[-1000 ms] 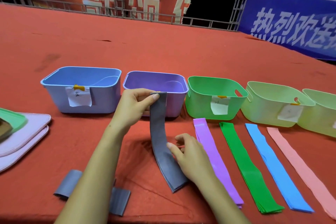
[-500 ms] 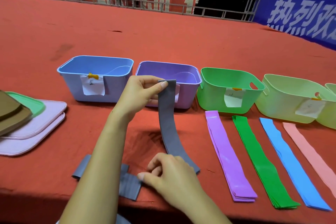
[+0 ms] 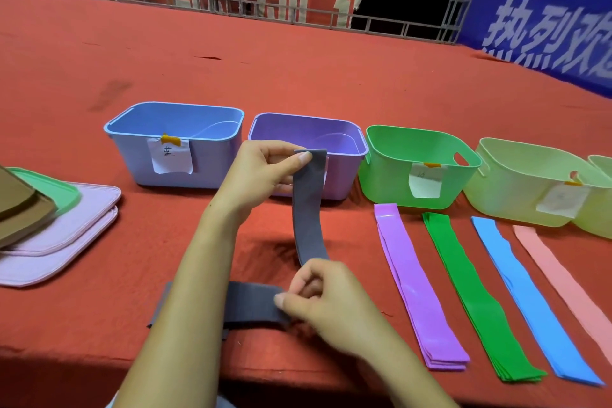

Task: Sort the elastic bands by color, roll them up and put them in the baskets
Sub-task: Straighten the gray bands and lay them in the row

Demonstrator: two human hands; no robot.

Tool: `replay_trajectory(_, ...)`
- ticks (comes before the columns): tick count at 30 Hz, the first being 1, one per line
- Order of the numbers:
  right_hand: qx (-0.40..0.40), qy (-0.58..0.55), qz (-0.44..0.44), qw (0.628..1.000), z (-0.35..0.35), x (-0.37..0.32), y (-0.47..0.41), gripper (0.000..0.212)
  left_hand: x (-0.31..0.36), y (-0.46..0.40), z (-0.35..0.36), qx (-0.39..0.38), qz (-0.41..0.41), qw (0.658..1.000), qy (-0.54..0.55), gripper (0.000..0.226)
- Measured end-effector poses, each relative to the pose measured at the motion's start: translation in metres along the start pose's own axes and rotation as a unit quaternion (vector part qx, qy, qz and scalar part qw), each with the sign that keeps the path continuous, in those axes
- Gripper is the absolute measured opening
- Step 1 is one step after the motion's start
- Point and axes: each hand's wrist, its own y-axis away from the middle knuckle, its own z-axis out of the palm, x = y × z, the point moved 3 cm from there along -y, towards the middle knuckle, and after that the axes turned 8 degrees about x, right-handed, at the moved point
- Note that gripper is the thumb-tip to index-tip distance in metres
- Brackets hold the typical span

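A red felt-like cloth [image 3: 298,76] covers the table, where five smooth plastic baskets stand in a row. In front of the purple basket [image 3: 308,136], the left hand [image 3: 258,172] pinches a matte grey band [image 3: 308,209] upright by its top; the right hand [image 3: 328,301] pinches a second grey band [image 3: 251,305]. Four flat band stacks lie right of it.

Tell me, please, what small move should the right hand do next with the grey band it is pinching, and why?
Probably lift that loose grey band and lay it against the grey band the left hand holds upright. The right hand already pinches its end, it still lies apart on the red cloth, and every other colour is already stacked.
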Motion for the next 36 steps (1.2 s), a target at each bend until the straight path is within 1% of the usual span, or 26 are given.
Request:
replay_trajectory(2,0.017,-0.054,-0.01,0.998,-0.019,-0.005,-0.003,0.022,0.001,0.001,0.001,0.0,-0.002,1.0,0.0,0.015)
replay_trajectory(5,0.074,-0.078,-0.055,0.993,-0.049,-0.019,-0.006,0.017,0.003,0.003,0.004,-0.001,-0.008,1.0,0.004,0.015)
replay_trajectory(7,0.091,-0.081,-0.099,0.988,-0.068,-0.031,-0.004,0.017,0.005,0.004,0.006,-0.001,-0.011,1.0,0.012,0.016)
replay_trajectory(12,0.109,-0.007,-0.244,0.964,-0.105,-0.072,0.009,0.015,0.012,0.008,0.014,-0.009,-0.018,1.0,0.023,0.018)
replay_trajectory(14,0.111,0.019,-0.288,0.951,-0.119,-0.089,0.016,0.015,0.016,0.01,0.017,-0.017,-0.018,0.999,0.027,0.018)
replay_trajectory(16,0.099,0.012,-0.329,0.939,-0.132,-0.106,0.024,0.015,0.02,0.012,0.02,-0.021,-0.016,0.999,0.031,0.019)
replay_trajectory(19,0.08,0.056,-0.392,0.915,-0.147,-0.122,0.026,0.018,0.026,0.015,0.025,-0.014,-0.013,0.999,0.027,0.018)
replay_trajectory(20,0.074,0.067,-0.394,0.914,-0.15,-0.122,0.021,0.019,0.028,0.015,0.026,-0.011,-0.013,0.999,0.029,0.018)
replay_trajectory(22,0.073,0.067,-0.371,0.923,-0.151,-0.114,0.005,0.02,0.03,0.016,0.031,-0.005,-0.014,0.999,0.046,0.018)
replay_trajectory(25,0.08,0.022,-0.345,0.935,-0.146,-0.099,-0.018,0.022,0.035,0.019,0.037,-0.017,-0.014,0.998,0.064,0.022)
replay_trajectory(28,0.118,-0.014,-0.327,0.937,-0.146,-0.09,-0.032,0.024,0.04,0.022,0.042,-0.037,-0.015,0.996,0.084,0.024)
replay_trajectory(31,0.179,-0.06,-0.31,0.932,-0.147,-0.087,-0.039,0.023,0.043,0.023,0.046,-0.048,-0.009,0.995,0.082,0.024)
replay_trajectory(34,0.225,-0.069,-0.304,0.923,-0.146,-0.085,-0.045,0.021,0.045,0.026,0.047,-0.055,-0.001,0.995,0.088,0.025)
replay_trajectory(36,0.24,-0.068,-0.306,0.919,-0.146,-0.084,-0.047,0.021,0.045,0.027,0.048,-0.057,0.003,0.995,0.087,0.027)
